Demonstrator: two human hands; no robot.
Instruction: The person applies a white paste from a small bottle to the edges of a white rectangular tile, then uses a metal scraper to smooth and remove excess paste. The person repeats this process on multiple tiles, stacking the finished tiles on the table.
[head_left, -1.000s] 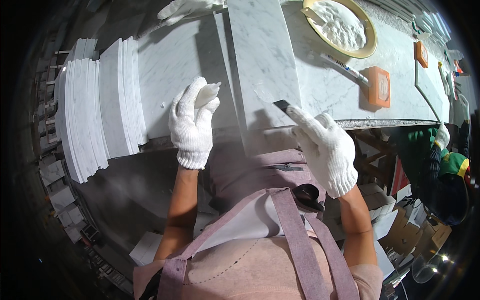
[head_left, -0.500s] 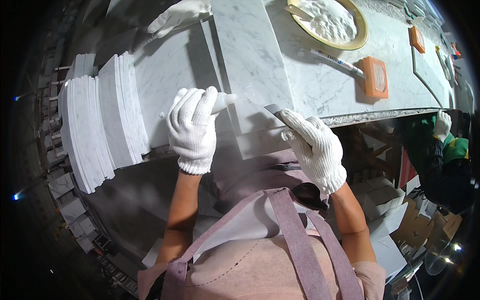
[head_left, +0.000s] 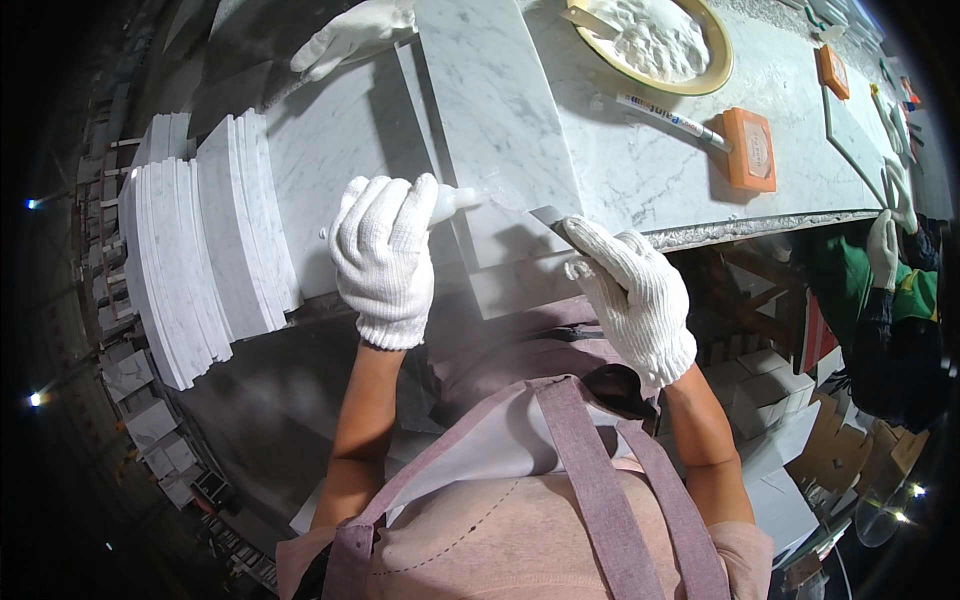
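Both my hands wear white knit gloves. My left hand [head_left: 385,260] is closed around a small translucent squeeze bottle [head_left: 455,200], its nozzle pointing right. My right hand [head_left: 635,295] grips a flat metal scraper blade [head_left: 548,215], whose tip sits a short way from the nozzle. Both tools meet over the near end of a long white marble strip [head_left: 490,110], which lies along the marble worktop [head_left: 640,180]. The scraper's handle is hidden inside the glove.
A stack of thin marble tiles [head_left: 200,250] stands on edge at the left. On the worktop are a yellow-rimmed plate of white powder [head_left: 655,40], a marker pen [head_left: 665,117] and an orange block [head_left: 750,150]. Another person's gloved hand [head_left: 355,35] rests at the top; a co-worker's green sleeve [head_left: 880,260] is at the right.
My hands have drawn closer together. The left hand has turned the bottle so its nozzle now points at the scraper blade on the strip.
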